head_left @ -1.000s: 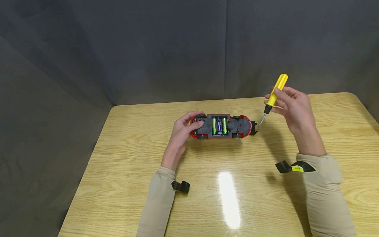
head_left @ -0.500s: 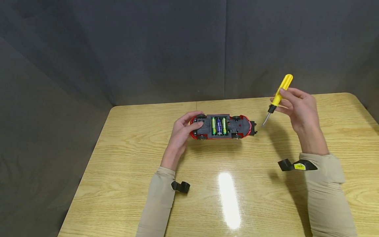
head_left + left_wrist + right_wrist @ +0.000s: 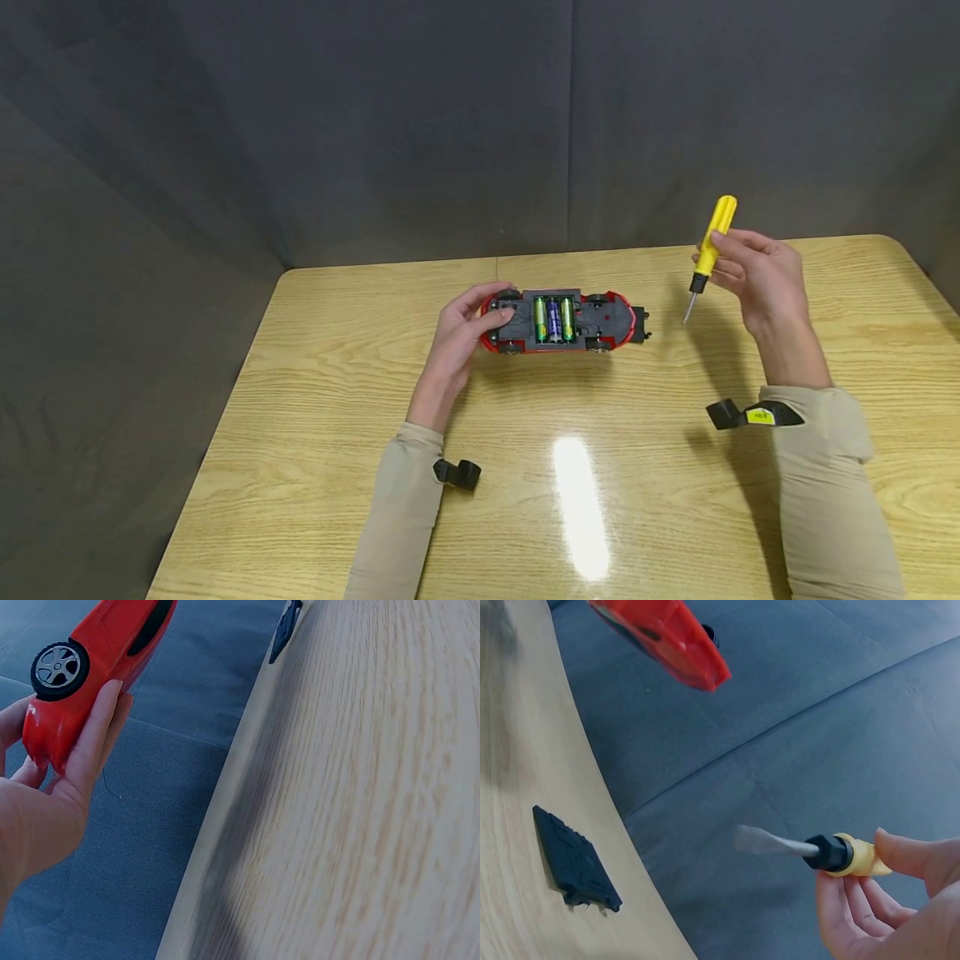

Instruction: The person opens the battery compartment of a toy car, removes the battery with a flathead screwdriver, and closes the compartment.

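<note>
From where I stand, at the left, a person's left hand (image 3: 459, 329) grips one end of a red toy car (image 3: 588, 317), thumb on its dark underside, fingers round the body. The car is held upside down above the far half of the wooden table (image 3: 300, 417), not touching it. Its battery bay is uncovered, with three batteries (image 3: 553, 320) side by side: green, blue, green. Past the car's right end, a flat black plate (image 3: 576, 859) lies on the table, by the far edge. Farther right, well apart from the car, a yellow-handled screwdriver (image 3: 705, 265) points down, tip in the air, pinched between the thumb and fingers of the right hand (image 3: 765, 279).

I judge this a moment between steps, at the open bay: the tool works on nothing. Any next move at the bay calls for keeping the car steady and level.
</note>
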